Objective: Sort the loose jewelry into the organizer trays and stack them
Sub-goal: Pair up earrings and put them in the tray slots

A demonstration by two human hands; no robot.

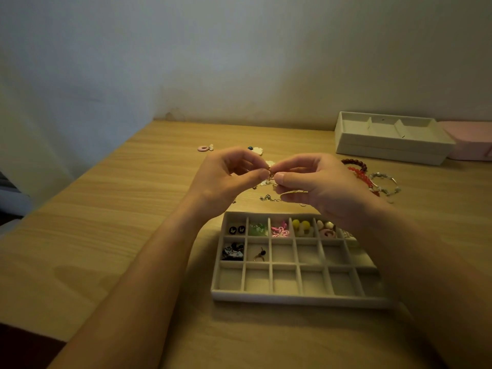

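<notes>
On the head camera I see the left hand (226, 179) and right hand (319, 182) meet above the light wooden table (106, 235). Each thumb and forefinger pinches a tiny gold-coloured jewelry piece (271, 174), just beyond the far edge of the grey felt compartment tray (292, 296). Red bead bracelets (359, 171) lie toward the table's right edge.

Home desk (93, 235) against plain wall (239, 49)

Around the divided tray (292, 296), bare table (106, 235) lay open at 9 and 6 o'clock. Loose charms (204, 148) crowded 12 o'clock; bracelets (355, 163) and a deeper tray (391, 153) blocked 1 to 2 o'clock.
</notes>
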